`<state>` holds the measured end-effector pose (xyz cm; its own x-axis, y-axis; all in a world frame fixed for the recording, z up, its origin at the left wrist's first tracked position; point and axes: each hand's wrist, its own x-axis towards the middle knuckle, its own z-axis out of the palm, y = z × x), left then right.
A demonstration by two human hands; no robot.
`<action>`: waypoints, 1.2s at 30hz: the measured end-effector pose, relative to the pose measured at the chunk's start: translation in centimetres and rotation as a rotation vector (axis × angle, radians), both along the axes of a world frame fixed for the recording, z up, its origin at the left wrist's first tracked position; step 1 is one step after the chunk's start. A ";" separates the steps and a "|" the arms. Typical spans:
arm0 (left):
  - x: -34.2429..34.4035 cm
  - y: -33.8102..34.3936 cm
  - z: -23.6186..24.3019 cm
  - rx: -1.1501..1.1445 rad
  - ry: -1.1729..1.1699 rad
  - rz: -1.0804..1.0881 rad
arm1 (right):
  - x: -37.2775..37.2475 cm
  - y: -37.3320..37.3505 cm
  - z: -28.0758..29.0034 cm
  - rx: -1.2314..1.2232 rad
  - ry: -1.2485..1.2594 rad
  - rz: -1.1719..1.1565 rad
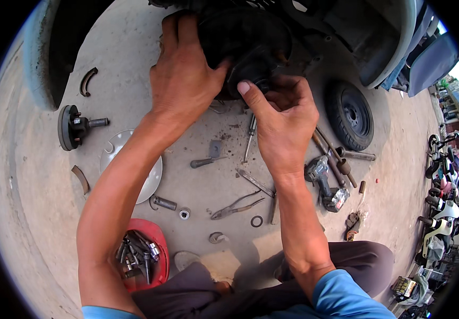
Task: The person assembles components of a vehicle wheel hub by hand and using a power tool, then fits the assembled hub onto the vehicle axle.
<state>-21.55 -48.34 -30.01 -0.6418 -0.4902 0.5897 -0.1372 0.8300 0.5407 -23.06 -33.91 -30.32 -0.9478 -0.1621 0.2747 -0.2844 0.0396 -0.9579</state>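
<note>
At the top centre is a dark, round wheel hub part (243, 34) under a vehicle body. My left hand (181, 69) grips its left side, fingers bent over the rim. My right hand (280, 117) is closed around the lower right of the hub's centre, thumb pressed on the dark central piece; some fingertips are hidden behind it. Below my hands a screwdriver (250, 137), a dark-handled tool (200, 164) and pliers (227, 211) lie on the concrete ground.
A spare wheel (336, 114), impact wrench (320, 175) and bars lie right; a hub assembly (70, 127), silver disc (110, 165) and curved pieces lie left. A red bowl (160, 266) holds sockets. Body panels (399, 37) overhang above; parked scooters (442, 210) line the far right.
</note>
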 end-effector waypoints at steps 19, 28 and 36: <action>6.3 0.8 1.7 0.386 -0.330 -0.308 | -0.3 -0.6 -1.2 0.122 0.143 -0.119; 4.5 4.3 -1.4 1.866 0.000 -0.798 | 0.3 0.3 1.0 0.203 0.159 -0.010; 3.1 6.0 -3.1 2.178 0.171 -0.981 | 0.0 1.4 3.3 0.389 0.219 0.075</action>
